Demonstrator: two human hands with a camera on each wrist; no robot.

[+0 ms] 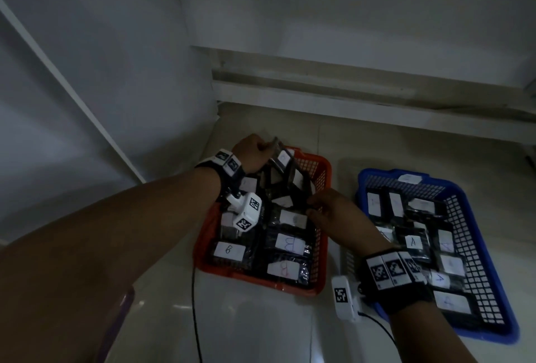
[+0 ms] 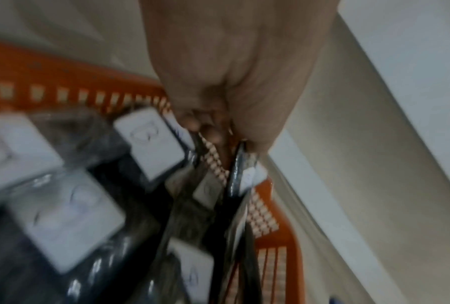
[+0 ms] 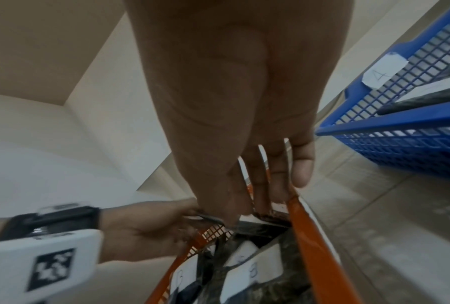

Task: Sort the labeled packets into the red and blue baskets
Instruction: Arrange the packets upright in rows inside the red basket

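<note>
Over the far end of the red basket [image 1: 322, 235], the left hand [image 1: 251, 154] pinches a bunch of dark labeled packets [image 1: 282, 168] by their top edges, so they hang long axis downward. The right hand [image 1: 333, 211] reaches in with straight fingers touching packets at the basket's right wall. The blue basket [image 1: 493, 255], on the floor just right, holds flat "A" packets [image 1: 413, 242].

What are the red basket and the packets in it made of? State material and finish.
Red basket: seemingly moulded plastic, fairly matte, with grid-perforated walls. Packets: dark, glossy film, probably plastic, judging by crinkled highlights; white labels look like matte paper with handwritten letters.
</note>
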